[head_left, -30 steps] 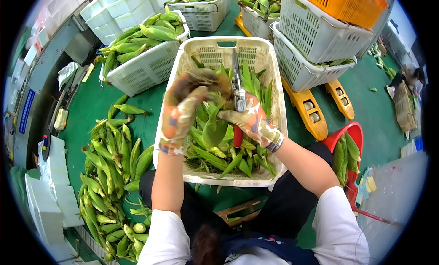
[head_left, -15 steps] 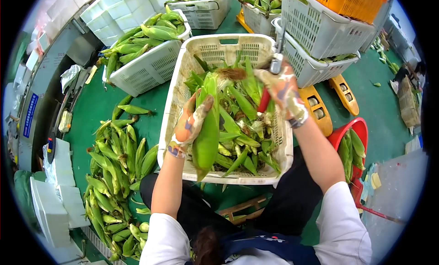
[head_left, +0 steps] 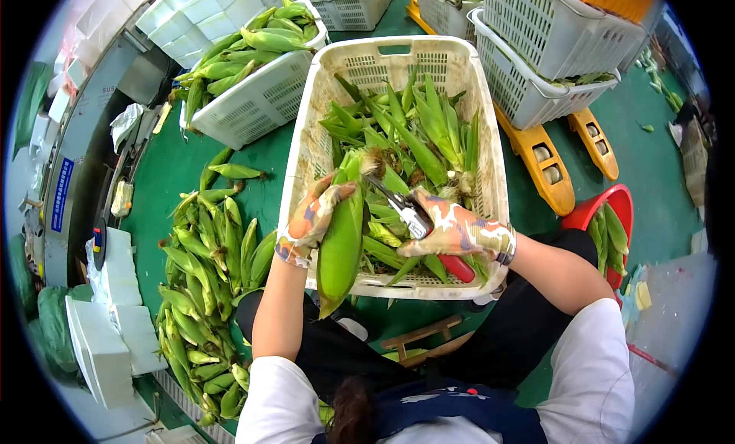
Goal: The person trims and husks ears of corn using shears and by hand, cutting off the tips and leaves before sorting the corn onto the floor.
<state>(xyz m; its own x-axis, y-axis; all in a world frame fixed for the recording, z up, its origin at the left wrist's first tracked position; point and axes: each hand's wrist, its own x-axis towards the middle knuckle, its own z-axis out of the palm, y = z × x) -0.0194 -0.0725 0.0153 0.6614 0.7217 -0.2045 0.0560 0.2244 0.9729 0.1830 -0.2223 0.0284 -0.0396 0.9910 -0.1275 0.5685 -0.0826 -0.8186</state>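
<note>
My left hand [head_left: 312, 218], in a patterned glove, is closed around a green ear of corn [head_left: 341, 249]. The husked ear is tilted, its brown silk end up and its other end over the near rim of the crate. In my gloved right hand [head_left: 452, 230] is a pair of pruning shears [head_left: 413, 217] with red handles, partly hidden by the palm. Their blades point up and left, close to the silk end; whether they touch it I cannot tell. Below both hands stands a white plastic crate [head_left: 499, 249] with loose green husks [head_left: 417, 149] inside.
Unhusked corn [head_left: 203, 291] is heaped on the green floor at left. A white crate of corn [head_left: 253, 99] stands behind it. Stacked crates [head_left: 536, 84] and a yellow pallet jack [head_left: 540, 164] are at back right. A red bucket [head_left: 626, 214] holds more corn.
My right hand has come down and left with the shears, bringing the blades to the corn's silk end. The ear stays in my left hand. The view has shifted slightly.
</note>
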